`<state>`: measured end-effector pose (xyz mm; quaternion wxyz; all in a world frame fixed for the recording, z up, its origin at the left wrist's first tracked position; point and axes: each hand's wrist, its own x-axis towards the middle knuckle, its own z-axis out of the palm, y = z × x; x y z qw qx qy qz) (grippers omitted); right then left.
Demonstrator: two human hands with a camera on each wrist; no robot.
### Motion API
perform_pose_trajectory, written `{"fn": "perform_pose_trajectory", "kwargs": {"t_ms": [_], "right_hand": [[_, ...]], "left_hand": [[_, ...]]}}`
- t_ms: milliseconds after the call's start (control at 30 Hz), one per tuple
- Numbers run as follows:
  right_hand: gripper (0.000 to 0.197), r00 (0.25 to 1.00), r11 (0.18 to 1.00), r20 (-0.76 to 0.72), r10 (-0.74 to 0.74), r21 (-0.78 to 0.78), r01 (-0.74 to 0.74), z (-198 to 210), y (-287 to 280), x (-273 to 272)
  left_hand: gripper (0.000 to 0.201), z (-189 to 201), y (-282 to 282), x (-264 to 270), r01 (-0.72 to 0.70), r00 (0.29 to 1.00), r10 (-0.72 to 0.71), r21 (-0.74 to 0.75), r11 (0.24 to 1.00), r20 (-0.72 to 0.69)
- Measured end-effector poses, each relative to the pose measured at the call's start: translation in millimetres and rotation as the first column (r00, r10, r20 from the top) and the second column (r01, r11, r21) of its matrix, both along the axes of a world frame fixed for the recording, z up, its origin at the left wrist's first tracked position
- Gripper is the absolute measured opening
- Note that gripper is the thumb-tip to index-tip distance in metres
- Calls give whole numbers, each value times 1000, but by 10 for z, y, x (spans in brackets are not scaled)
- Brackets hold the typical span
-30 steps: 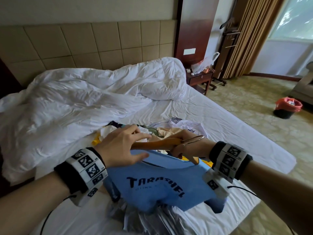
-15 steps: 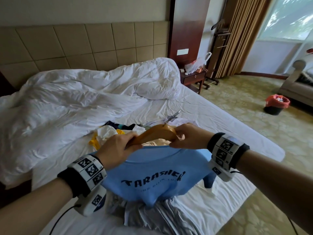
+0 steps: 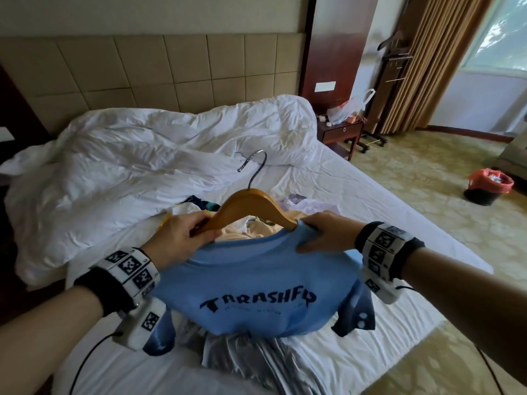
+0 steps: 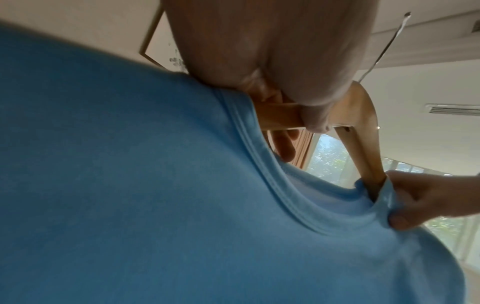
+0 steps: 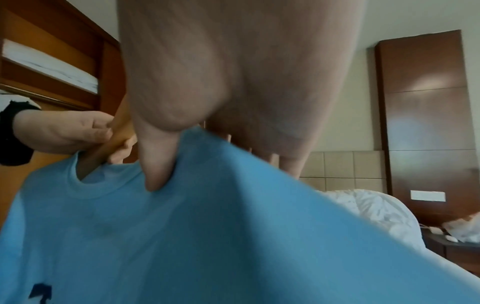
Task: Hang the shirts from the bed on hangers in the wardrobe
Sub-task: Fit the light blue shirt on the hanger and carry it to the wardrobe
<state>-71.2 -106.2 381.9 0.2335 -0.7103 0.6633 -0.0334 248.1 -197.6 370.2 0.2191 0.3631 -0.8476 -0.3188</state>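
Observation:
A light blue T-shirt (image 3: 256, 283) with dark lettering hangs above the bed (image 3: 356, 201). A wooden hanger (image 3: 251, 202) with a metal hook (image 3: 255, 162) pokes up through its neck. My left hand (image 3: 182, 236) grips the hanger's left arm (image 4: 275, 117) at the collar. My right hand (image 3: 322, 232) pinches the shirt's right shoulder (image 5: 197, 164) over the hanger's other arm (image 4: 363, 162). A pile of other shirts (image 3: 256, 229) lies on the bed behind the blue one.
A rumpled white duvet (image 3: 142, 155) covers the bed's left and far side. A nightstand (image 3: 340, 132) with a plastic bag stands to the right of the headboard. A bin with an orange liner (image 3: 489, 186) sits on the floor. A wooden shelf unit with folded linen (image 5: 52, 65) shows in the right wrist view.
The hanger has swung from lying flat to upright, its hook now pointing up. Both hands have lifted the blue shirt higher, and the right hand moved from the hanger to the shirt's shoulder.

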Motion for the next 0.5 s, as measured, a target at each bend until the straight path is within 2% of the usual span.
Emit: {"fn": "perform_pose_trajectory", "kwargs": {"t_ms": [100,200,233,333,433,500], "right_hand": [[24,994,997,-83,69,-11,-71,5,-131,-122],[32,983,982,-28,181,-41,-182,44,-288,-186],[32,974,973,-33,225,-46,-227,74,-341,-168],[25,940,938,-36,340,-55,-342,177,-536,-58],[21,886,883,-45,461,-75,-463,285,-737,188],[25,839,834,-65,539,-92,-543,357,-807,442]], "left_hand": [[9,9,65,26,-61,998,60,-27,998,-19],[20,3,140,74,-173,985,174,-91,981,2],[24,21,177,99,-226,971,234,-129,965,46],[14,70,316,258,-376,905,402,-178,909,141],[16,129,564,491,-471,864,489,-147,870,125],[6,191,792,678,-544,826,558,-148,826,82]]}}
